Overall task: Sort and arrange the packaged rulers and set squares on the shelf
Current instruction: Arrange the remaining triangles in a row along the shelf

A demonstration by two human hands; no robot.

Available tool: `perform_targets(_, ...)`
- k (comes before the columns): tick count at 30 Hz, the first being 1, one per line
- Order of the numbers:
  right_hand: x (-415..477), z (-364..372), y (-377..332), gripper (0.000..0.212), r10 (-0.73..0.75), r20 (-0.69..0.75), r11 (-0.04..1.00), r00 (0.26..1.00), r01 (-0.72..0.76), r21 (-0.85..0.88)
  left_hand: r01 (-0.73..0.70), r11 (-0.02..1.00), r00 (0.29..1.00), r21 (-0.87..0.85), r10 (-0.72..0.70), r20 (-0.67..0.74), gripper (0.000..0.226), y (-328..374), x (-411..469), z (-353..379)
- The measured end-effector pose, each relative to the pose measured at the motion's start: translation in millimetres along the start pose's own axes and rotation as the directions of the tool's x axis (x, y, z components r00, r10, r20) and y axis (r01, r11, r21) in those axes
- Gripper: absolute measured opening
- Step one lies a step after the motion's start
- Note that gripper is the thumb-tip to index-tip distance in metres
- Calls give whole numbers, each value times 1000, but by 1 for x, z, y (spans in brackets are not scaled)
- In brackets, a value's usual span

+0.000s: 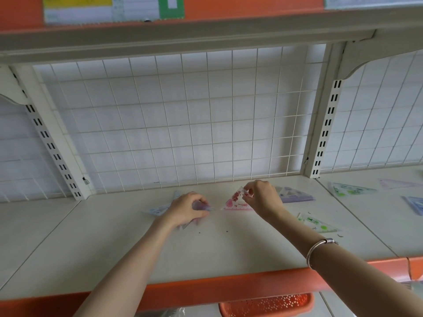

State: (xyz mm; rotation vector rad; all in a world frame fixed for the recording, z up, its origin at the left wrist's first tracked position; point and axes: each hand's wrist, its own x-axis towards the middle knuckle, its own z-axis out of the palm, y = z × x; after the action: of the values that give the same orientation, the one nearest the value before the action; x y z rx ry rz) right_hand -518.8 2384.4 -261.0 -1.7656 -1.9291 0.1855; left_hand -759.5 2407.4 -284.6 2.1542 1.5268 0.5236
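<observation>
My right hand [261,197] pinches the top corner of a pink packaged set square [234,201], which stands tilted with its lower edge on the cream shelf [206,252]. My left hand [185,208] is curled round a purple packaged set square [201,206] lying on the shelf, partly hidden under the fingers. A pale blue packaged set square [158,210] pokes out to the left of that hand. A purple stack of set squares [295,195] lies just behind my right wrist. A green set square [318,223] lies to its right.
On the neighbouring shelf panel to the right lie a green set square [350,189], a pale pink one [398,183] and a blue one [415,203]. A white wire grid [178,120] backs the shelf. An orange basket [267,305] sits below the orange front edge.
</observation>
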Motion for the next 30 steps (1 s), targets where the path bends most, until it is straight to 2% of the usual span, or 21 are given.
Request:
perform_targets(4,8,10,-6,20,20,31,1000,999,-19,-6,36,999,999,-11,-36,-5,21,-11,-8,-11)
perform_targets(12,25,19,-22,17,101,83,994,991,-98,-38,69,997,998,-37,-69,3,21,-13,-13,-21)
perform_targets(19,34,21,-25,17,171,130,984,977,-175,25,106,992,994,-70,-106,11,32,-11,-14,-26)
perform_targets(23,36,19,-23,22,205,158,974,966,-217,68,148,989,989,-26,-147,4,42,-15,-15,-32)
perform_targets(26,36,18,-28,20,172,121,977,978,-185,105,174,985,985,7,-174,5,57,-17,-17,-39)
perform_targets(30,30,19,-54,20,19,127,980,992,-44,194,191,982,980,4,-190,54,45,-21,-21,-46)
